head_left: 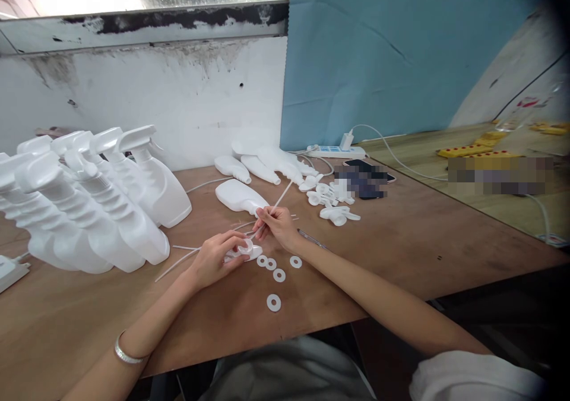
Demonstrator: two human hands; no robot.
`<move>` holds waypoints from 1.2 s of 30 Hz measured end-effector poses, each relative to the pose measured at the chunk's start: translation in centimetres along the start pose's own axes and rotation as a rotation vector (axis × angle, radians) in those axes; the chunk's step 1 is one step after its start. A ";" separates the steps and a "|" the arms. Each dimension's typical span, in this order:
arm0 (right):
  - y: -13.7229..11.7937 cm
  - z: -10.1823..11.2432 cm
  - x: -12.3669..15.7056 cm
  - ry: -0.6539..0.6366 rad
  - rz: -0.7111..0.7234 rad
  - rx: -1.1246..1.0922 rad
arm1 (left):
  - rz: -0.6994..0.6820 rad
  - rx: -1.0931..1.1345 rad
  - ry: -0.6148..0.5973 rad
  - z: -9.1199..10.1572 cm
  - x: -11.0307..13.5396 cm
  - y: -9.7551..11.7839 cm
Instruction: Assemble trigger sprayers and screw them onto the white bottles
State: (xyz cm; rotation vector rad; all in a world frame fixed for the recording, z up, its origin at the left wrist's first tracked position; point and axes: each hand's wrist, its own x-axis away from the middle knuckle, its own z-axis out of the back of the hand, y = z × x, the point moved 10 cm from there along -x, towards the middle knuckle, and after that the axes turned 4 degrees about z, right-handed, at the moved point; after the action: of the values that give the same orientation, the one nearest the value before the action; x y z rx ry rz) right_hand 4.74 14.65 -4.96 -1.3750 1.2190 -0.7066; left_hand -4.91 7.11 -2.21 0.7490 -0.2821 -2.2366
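Observation:
My left hand (214, 259) is closed around a white spray trigger head (246, 248), low over the table. Between the thumb and fingers of my right hand (281, 227) is a thin white dip tube (284, 193). The tube slants, its lower end close to the spray head; whether it sits inside the head I cannot tell. Several flat white ring washers (274, 303) lie just right of and below my hands. Loose tubes (171, 268) lie beside my left hand. A white bottle (238, 196) without a head rests on its side behind my hands.
Several upright spray bottles (146, 181) crowd the left. More bare bottles (267, 162) lie along the wall. Loose spray heads (329, 196) form a pile at right, near a dark phone (361, 168) and a power strip (327, 151). A pen (312, 239) lies behind my right wrist.

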 end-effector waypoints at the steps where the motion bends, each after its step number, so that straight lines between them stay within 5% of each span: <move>1: 0.0 -0.2 0.0 -0.021 -0.006 -0.014 | 0.001 -0.004 0.006 0.0 0.0 0.0; 13: -0.9 -2.3 0.3 -0.240 0.017 -0.210 | 0.131 -0.039 0.058 0.4 0.2 -1.3; 20: -1.1 -1.4 0.1 -0.145 0.076 -0.145 | 0.155 -0.022 0.053 0.4 0.3 -1.5; 36: -1.4 -2.0 0.4 -0.214 0.159 -0.017 | 0.089 -0.035 0.033 0.1 0.2 -1.1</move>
State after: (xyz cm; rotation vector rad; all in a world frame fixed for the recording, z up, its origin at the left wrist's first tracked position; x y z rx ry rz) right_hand 3.42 13.35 -3.26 -1.3143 1.1504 -0.4280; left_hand -5.71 7.74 -2.64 0.7395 -0.2548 -2.1378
